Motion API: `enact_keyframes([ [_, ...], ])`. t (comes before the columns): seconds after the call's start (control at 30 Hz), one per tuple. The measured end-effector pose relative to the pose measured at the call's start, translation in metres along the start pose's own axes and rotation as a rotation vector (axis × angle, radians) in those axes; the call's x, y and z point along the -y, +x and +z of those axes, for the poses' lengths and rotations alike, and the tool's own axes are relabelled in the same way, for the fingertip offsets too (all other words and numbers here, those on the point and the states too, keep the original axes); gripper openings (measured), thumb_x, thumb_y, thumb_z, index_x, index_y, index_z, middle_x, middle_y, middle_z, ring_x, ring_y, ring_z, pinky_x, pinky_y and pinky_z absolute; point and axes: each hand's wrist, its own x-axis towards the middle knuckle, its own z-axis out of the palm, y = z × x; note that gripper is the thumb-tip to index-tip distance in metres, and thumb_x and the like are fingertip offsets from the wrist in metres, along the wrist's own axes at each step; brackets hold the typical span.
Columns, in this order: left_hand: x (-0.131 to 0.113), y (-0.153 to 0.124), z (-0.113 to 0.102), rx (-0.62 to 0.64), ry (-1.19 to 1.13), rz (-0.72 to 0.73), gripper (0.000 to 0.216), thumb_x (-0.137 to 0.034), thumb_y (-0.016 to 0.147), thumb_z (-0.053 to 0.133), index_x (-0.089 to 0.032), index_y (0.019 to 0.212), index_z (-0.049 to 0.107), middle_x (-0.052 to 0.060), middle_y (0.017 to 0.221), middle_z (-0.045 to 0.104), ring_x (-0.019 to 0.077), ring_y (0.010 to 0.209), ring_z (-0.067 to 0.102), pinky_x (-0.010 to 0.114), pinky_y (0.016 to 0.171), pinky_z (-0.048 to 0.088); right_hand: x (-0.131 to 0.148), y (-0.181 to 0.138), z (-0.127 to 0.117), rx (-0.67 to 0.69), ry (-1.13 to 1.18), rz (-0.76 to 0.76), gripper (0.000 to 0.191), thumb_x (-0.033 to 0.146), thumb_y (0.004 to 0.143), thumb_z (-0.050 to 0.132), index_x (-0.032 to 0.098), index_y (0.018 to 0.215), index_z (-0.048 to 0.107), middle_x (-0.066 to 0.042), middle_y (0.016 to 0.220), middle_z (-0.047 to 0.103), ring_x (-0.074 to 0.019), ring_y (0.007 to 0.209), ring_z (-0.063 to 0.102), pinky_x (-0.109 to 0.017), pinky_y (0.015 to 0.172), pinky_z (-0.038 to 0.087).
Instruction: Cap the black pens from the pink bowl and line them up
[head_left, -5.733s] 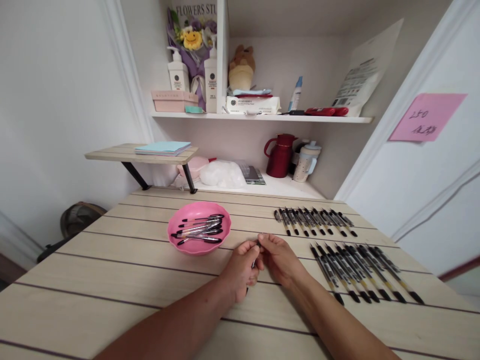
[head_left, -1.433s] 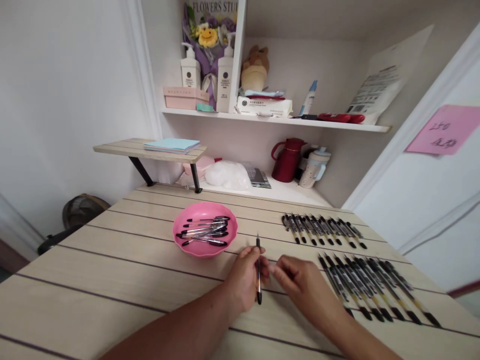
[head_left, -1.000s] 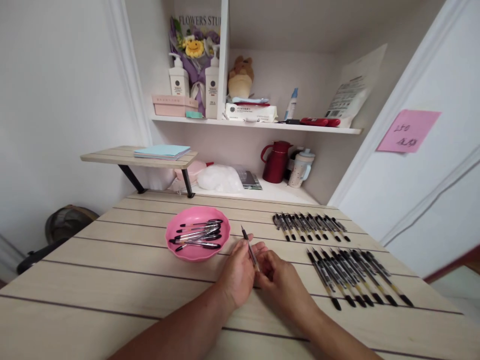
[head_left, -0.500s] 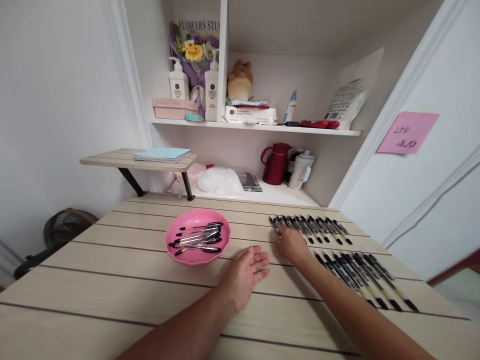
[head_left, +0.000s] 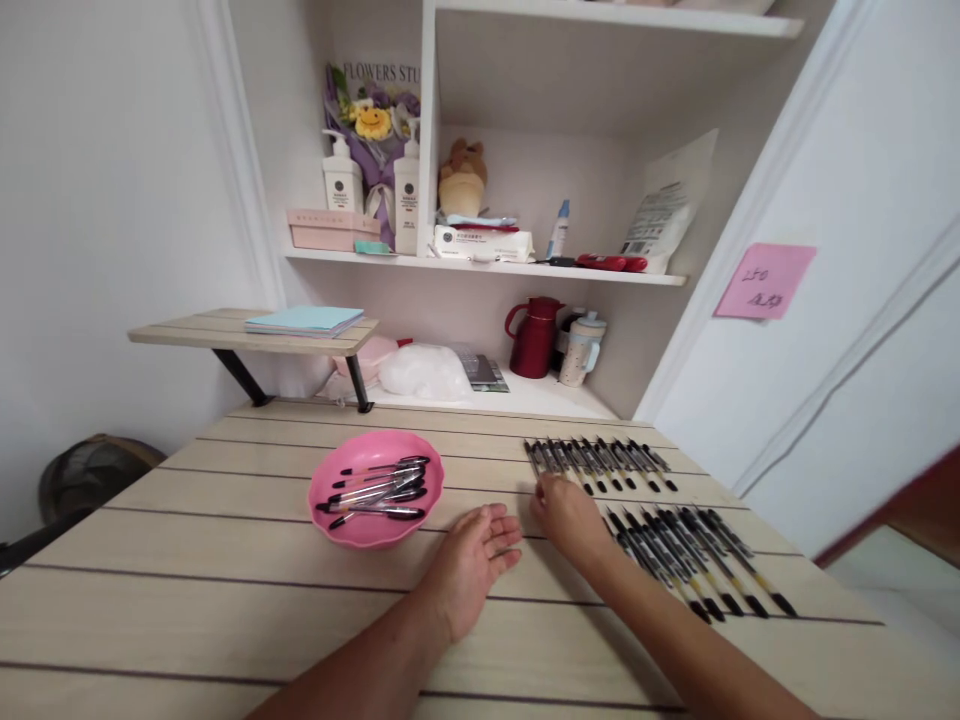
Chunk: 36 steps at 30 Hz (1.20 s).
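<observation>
My right hand [head_left: 568, 515] is closed at the left end of the far row of black pens [head_left: 600, 462]. Its fingers are pinched on the near end of the leftmost pen [head_left: 532, 458], which lies on the table; the fingertips are partly hidden. A second, nearer row of pens [head_left: 690, 555] lies beside my right forearm. My left hand [head_left: 469, 560] rests on the table with fingers apart and nothing in it, between the pink bowl [head_left: 330, 520] and my right hand. Several loose pens [head_left: 382, 488] lie in a pile inside the bowl.
A small raised shelf [head_left: 187, 335] with blue paper [head_left: 306, 320] stands at the table's back left. Behind the table, a white cabinet holds a red jug [head_left: 535, 340], a cup [head_left: 582, 350] and a white plastic bag [head_left: 426, 373]. A pink note [head_left: 765, 282] hangs on the right.
The camera view has shifted, so the whole scene sits lower and further left. My right hand has drawn slightly nearer along the leftmost pen. My left hand stays open on the table.
</observation>
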Motion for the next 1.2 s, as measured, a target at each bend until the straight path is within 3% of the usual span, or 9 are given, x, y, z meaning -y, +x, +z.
enact_keyframes([
  [0.2,0.005,-0.003,0.001,0.036,0.146,0.064,0.030,-0.033,0.074,0.058,-0.015,0.097,0.055,0.011,0.094,0.061,0.0178,0.086,0.058,0.032,0.080,0.042,0.022,-0.064,-0.009,0.090,0.161,-0.114,0.019,0.018,0.080,0.039,0.016,0.079,0.058,-0.009,0.075,0.066,-0.0165,0.067,0.059,-0.026,0.054,0.029],
  [0.33,0.001,-0.004,0.008,0.018,0.456,0.188,0.026,-0.028,0.071,0.059,-0.015,0.094,0.057,0.008,0.083,0.062,0.0158,0.077,0.058,0.028,0.071,0.044,0.036,-0.086,-0.013,0.120,0.189,-0.141,0.021,0.018,0.080,0.038,0.016,0.081,0.060,-0.009,0.078,0.067,-0.0178,0.069,0.060,-0.027,0.055,0.028],
  [0.47,-0.035,-0.006,0.016,-0.055,0.893,0.421,0.024,-0.023,0.071,0.053,-0.014,0.093,0.057,0.007,0.084,0.063,0.0163,0.082,0.058,0.028,0.076,0.043,0.048,-0.092,-0.010,0.108,0.198,-0.165,0.021,0.023,0.081,0.038,0.018,0.078,0.058,-0.008,0.077,0.066,-0.0187,0.070,0.059,-0.027,0.055,0.028],
  [0.57,-0.082,-0.011,0.008,-0.191,1.438,0.577,0.031,-0.022,0.076,0.043,-0.017,0.105,0.054,0.007,0.101,0.062,0.0163,0.094,0.056,0.027,0.083,0.040,0.051,-0.095,-0.006,0.076,0.227,-0.196,0.021,0.026,0.083,0.036,0.019,0.080,0.056,-0.006,0.079,0.066,-0.0177,0.071,0.059,-0.027,0.056,0.028],
  [0.63,-0.113,-0.017,-0.006,-0.328,1.978,0.480,0.034,-0.022,0.079,0.039,-0.023,0.110,0.053,0.005,0.113,0.058,0.0171,0.104,0.051,0.028,0.087,0.037,0.050,-0.096,-0.004,0.069,0.234,-0.215,0.021,0.026,0.084,0.036,0.018,0.081,0.055,-0.006,0.081,0.065,-0.0169,0.073,0.059,-0.026,0.058,0.028],
  [0.7,-0.134,-0.022,-0.022,-0.411,2.103,0.362,0.032,-0.020,0.074,0.045,-0.020,0.103,0.059,0.010,0.109,0.060,0.0237,0.103,0.051,0.034,0.085,0.036,0.048,-0.097,-0.003,0.070,0.237,-0.224,0.020,0.026,0.084,0.037,0.019,0.080,0.055,-0.005,0.080,0.065,-0.0165,0.073,0.059,-0.026,0.058,0.028],
  [0.9,-0.145,-0.026,-0.049,-0.483,2.218,0.074,0.014,-0.019,0.066,0.053,-0.017,0.070,0.066,0.012,0.079,0.067,0.0238,0.075,0.059,0.031,0.068,0.040,0.047,-0.096,-0.005,0.085,0.248,-0.229,0.017,0.026,0.083,0.039,0.018,0.079,0.054,-0.005,0.082,0.065,-0.0163,0.074,0.059,-0.027,0.058,0.027],
  [1.2,-0.142,-0.019,-0.046,-0.451,2.203,0.068,0.008,-0.023,0.053,0.067,-0.018,0.057,0.062,0.011,0.073,0.066,0.0260,0.078,0.057,0.032,0.070,0.037,0.044,-0.095,-0.004,0.058,0.281,-0.248,0.018,0.025,0.083,0.039,0.019,0.076,0.054,-0.003,0.078,0.065,-0.0154,0.071,0.057,-0.025,0.057,0.025],
])
